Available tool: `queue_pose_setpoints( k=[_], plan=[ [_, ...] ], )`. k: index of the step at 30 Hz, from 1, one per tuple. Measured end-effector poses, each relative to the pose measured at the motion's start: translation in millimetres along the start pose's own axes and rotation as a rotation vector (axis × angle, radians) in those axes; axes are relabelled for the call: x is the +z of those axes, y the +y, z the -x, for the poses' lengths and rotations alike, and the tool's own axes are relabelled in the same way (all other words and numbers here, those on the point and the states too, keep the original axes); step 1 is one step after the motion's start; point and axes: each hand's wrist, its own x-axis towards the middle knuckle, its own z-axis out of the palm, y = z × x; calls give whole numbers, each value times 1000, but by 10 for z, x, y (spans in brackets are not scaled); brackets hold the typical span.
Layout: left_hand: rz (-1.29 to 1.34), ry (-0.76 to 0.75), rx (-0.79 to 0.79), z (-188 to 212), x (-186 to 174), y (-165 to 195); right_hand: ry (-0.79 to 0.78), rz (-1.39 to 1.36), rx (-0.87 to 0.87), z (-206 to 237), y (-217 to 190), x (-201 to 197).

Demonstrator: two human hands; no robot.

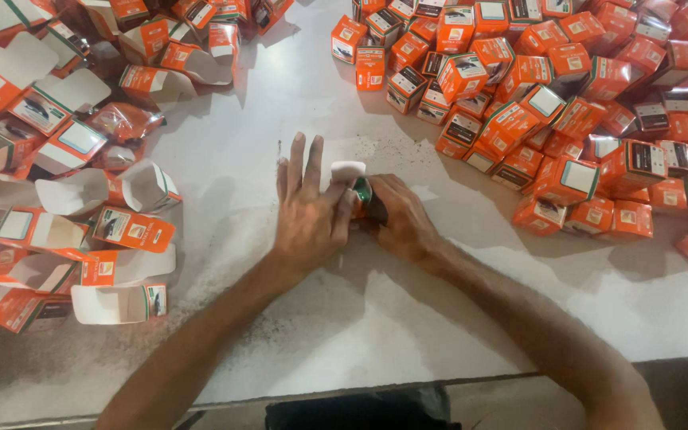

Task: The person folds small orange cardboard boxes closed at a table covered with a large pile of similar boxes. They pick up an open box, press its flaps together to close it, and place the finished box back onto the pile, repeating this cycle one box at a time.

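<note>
Both my hands meet at the middle of a white table [296, 318]. My left hand [308, 211] lies flat with its fingers stretched out, pressing the side of a small carton [349, 170] whose white flap shows above my fingers. My right hand [396, 216] is curled around the same carton from the right, where a green and dark part [362, 191] shows between the two hands. Most of the carton is hidden by my fingers.
A heap of closed small orange boxes [567, 95] fills the right and far side of the table. Open, unfilled orange-and-white cartons [65, 199] lie piled along the left. The table's near edge [360, 390] runs below my forearms.
</note>
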Motion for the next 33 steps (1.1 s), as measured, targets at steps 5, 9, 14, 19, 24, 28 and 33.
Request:
queue_pose_setpoints(
  k=[5,9,14,19,24,28,33],
  plan=[
    [186,13,-201,-123,-10,4,2,26,-48,-10,-64,18],
    [529,-87,-517,-97,57,-90,3,45,-68,11,-94,16],
    [618,-184,-364,-97,203,-304,13,56,-7,71,-103,52],
    [603,-136,-472,-33,320,-298,-9,-263,254,144,-138,73],
    [629,-110,-464,38,224,-252,48,250,-143,206,-234,104],
    [532,-116,-402,57,181,-243,80,703,-347,198,-278,169],
    [546,-166,-402,15,161,-279,49,567,-345,142,-302,119]
  ],
)
